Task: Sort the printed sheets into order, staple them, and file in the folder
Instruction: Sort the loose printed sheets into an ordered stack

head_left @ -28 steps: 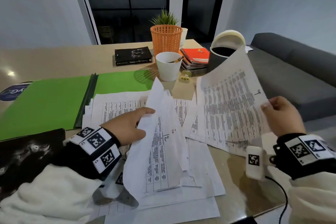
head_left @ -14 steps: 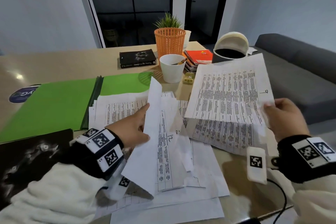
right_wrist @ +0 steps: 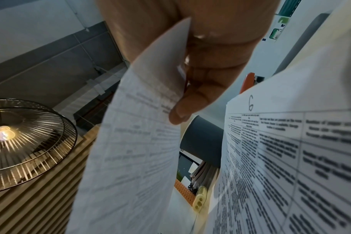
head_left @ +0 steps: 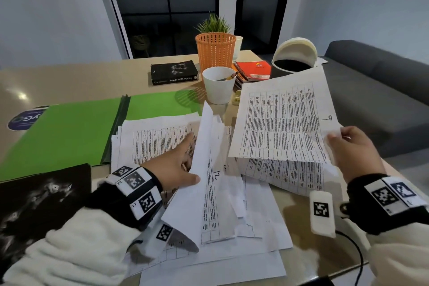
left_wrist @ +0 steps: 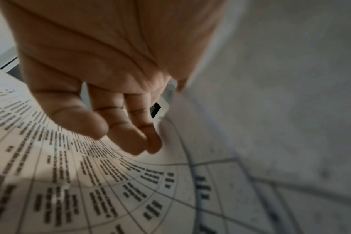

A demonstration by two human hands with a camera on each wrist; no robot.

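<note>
Item, sheet marked 9 (head_left: 282, 121): since a second ago I am seeing it lying flatter in my right hand (head_left: 352, 151), pinched at its edge above the loose printed sheets (head_left: 255, 227) on the surface (head_left: 69, 81), while my left hand (head_left: 174, 165), fingers straight, is propping a sheet marked 12 (head_left: 209, 193) upright.

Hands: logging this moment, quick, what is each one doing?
Left hand: fingers straight, propping up a raised sheet in the paper pile.
Right hand: pinching the printed sheet, lifted off the table.
</note>
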